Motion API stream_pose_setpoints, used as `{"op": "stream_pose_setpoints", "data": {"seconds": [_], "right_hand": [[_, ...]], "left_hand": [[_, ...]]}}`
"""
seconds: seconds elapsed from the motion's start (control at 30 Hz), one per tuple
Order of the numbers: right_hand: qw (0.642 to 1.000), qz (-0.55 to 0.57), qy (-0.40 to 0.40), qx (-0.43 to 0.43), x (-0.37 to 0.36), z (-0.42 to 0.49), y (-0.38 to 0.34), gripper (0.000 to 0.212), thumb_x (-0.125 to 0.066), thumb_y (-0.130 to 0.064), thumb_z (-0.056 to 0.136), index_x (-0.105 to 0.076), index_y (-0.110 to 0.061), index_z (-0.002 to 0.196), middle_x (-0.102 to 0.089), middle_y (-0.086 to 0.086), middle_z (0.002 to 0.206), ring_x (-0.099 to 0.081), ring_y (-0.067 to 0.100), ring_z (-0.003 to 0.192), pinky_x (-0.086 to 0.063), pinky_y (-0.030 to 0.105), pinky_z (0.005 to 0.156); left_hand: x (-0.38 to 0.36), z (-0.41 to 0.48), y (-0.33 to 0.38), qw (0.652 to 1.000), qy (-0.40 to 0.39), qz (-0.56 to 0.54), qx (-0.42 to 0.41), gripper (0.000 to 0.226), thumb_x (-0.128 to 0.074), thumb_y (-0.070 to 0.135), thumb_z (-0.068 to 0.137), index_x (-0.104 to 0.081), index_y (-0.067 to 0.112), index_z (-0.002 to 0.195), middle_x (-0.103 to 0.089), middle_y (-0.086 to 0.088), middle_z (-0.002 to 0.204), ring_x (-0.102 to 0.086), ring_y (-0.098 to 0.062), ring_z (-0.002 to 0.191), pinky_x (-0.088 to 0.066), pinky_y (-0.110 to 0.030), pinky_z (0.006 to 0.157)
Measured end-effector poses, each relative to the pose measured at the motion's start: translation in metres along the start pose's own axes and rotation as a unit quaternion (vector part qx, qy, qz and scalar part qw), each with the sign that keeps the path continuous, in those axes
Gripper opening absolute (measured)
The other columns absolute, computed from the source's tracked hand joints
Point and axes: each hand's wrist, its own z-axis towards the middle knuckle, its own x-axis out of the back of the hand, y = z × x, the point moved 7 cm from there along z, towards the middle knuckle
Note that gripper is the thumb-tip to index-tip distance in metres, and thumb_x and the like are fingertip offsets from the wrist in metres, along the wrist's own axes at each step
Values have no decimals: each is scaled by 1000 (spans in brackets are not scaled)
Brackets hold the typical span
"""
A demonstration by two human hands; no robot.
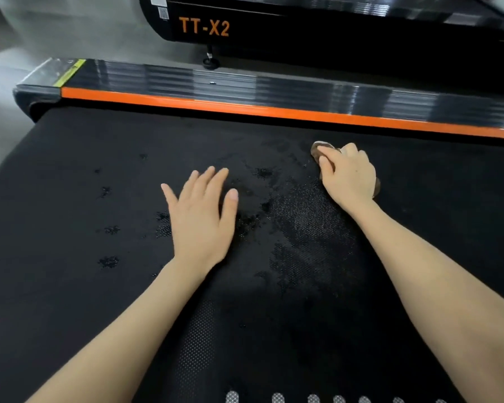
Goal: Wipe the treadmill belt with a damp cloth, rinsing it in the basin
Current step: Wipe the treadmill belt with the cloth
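Right hand (pixel 348 173): grips cloth (pixel 317 149), mid-wipe.
Left hand (pixel 202 212): flat, fingers straight.
Belt (pixel 70 286): centre wet; edges dry.
Basin: unseen.

"TT-X2" on neighbouring treadmill's side (pixel 303 27)

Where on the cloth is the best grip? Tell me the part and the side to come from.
Grip the cloth across its bunched middle, coming from above with the palm down. It lies as a low wad on the belt, both ends poking out, so fingers curl over the top and press, as the right hand does now.
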Motion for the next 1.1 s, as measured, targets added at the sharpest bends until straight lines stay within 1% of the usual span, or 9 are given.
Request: {"op": "stream_pose_setpoints", "data": {"seconds": [0.1,0.27,0.5,0.57,0.63,0.73,0.93,1.0,1.1], "right_hand": [[1000,-2,3,-1,1,1,0,32,-43,-31,97,-63,-24,120,-53,14,107,-49,34,90,-36,37,68],[999,26,-16,25,6,-10,-12,32,-43,-32,96,-62,-26,120,-54,13,101,-49,32,84,-37,34,67],[944,155,-76,283,34,-95,-56,38,-40,-38,92,-67,-25,115,-56,5,84,-48,23,68,-40,30,59],[965,109,-49,235,22,-54,-39,37,-38,-38,92,-64,-30,118,-54,8,85,-52,29,73,-44,33,61],[995,51,-30,84,6,-5,-11,34,-40,-36,94,-61,-32,121,-54,15,95,-53,37,85,-49,43,70],[999,0,-40,-37,-4,14,-15,34,-42,-35,96,-61,-26,122,-52,18,107,-50,40,95,-46,45,77],[955,145,-79,245,30,-95,-99,40,-38,-38,92,-65,-24,118,-54,5,85,-47,22,71,-40,31,59],[958,134,-72,244,29,-90,-79,42,-37,-39,92,-65,-24,118,-55,6,86,-49,24,72,-42,31,60],[993,36,-18,107,13,-33,-18,44,-34,-42,91,-63,-29,120,-55,14,93,-53,36,83,-50,41,68]], "left_hand": [[31,-10,-31,998,34,-18,51,64,-15,51,91,-47,22,138,-46,-3,143,-30,-26,139,-3,-57,113],[25,-12,-56,996,-23,86,12,63,-13,50,95,-41,20,142,-45,-8,144,-29,-34,139,-3,-63,111],[6,-14,-49,983,-73,157,-59,64,-6,51,98,-38,21,144,-43,-11,145,-28,-36,139,-2,-62,112],[3,-14,-49,981,-82,165,-63,63,-8,51,98,-40,20,143,-45,-9,144,-29,-36,138,-2,-62,112],[0,-14,-47,979,-94,168,-68,62,-10,50,98,-41,21,142,-46,-7,143,-30,-36,138,-2,-62,112],[-2,-13,-45,978,-96,167,-79,61,-10,50,98,-40,21,143,-46,-6,143,-30,-36,138,-2,-63,112],[-2,-14,-47,979,-87,163,-88,63,-8,50,98,-42,20,141,-47,-7,142,-30,-38,137,-1,-63,111],[-4,-15,-48,978,-90,164,-89,63,-9,50,98,-44,19,140,-48,-7,142,-30,-39,137,-1,-64,111],[-5,-14,-47,977,-91,169,-91,63,-10,50,98,-45,18,139,-48,-7,141,-32,-40,136,-1,-65,110]]}}
